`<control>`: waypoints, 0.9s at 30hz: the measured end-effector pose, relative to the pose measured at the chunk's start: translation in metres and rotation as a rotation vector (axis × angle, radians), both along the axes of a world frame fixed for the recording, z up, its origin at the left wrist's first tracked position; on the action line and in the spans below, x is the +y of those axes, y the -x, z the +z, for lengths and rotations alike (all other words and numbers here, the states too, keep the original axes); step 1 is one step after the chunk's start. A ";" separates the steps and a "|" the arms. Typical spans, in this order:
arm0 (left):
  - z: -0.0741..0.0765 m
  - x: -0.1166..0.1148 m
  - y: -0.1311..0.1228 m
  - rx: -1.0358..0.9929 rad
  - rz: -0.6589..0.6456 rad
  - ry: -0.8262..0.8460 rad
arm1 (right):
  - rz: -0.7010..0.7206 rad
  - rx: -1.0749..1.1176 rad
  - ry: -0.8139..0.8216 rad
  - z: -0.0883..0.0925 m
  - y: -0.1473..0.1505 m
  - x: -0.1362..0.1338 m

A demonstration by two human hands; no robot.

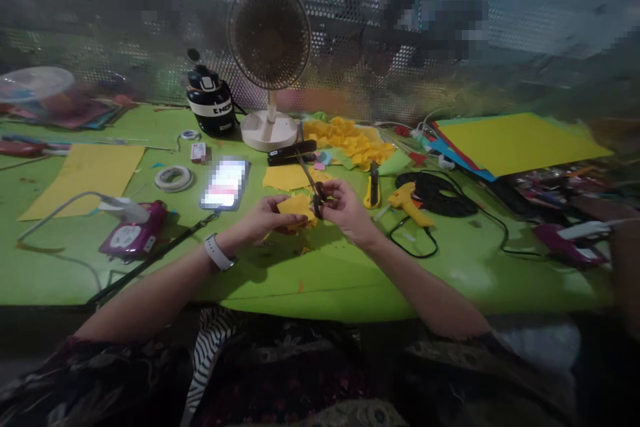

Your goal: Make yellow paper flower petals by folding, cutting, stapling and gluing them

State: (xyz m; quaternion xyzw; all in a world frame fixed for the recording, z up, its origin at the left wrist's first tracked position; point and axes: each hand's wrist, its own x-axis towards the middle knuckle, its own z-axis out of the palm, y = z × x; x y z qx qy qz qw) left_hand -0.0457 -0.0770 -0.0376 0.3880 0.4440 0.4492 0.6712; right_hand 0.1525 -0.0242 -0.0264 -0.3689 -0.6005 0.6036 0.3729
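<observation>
My left hand [273, 217] pinches a piece of yellow paper [296, 207] over the green table. In my right hand [343, 210] is a pair of dark-handled scissors [310, 177], its fingers around the handles and the blades pointing up and away from me. The handles are close to the paper's right edge; whether they touch cannot be made out. Just beyond my hands lies another flat yellow piece of paper [285, 177]. A black stapler [291, 152] sits behind that, and a yellow box cutter [373, 187] lies right of my right hand.
A fan [270, 130] and a black bottle [210, 103] stand at the back, beside crinkled yellow paper pieces [350, 137]. A lit phone [226, 183] and tape roll [173, 179] lie left. At right are a yellow glue gun [411, 203] with its cord and stacked coloured sheets [520, 143].
</observation>
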 end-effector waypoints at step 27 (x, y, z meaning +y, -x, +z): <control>0.012 0.010 0.022 0.018 0.232 -0.159 | 0.268 -0.362 0.148 0.019 -0.005 -0.010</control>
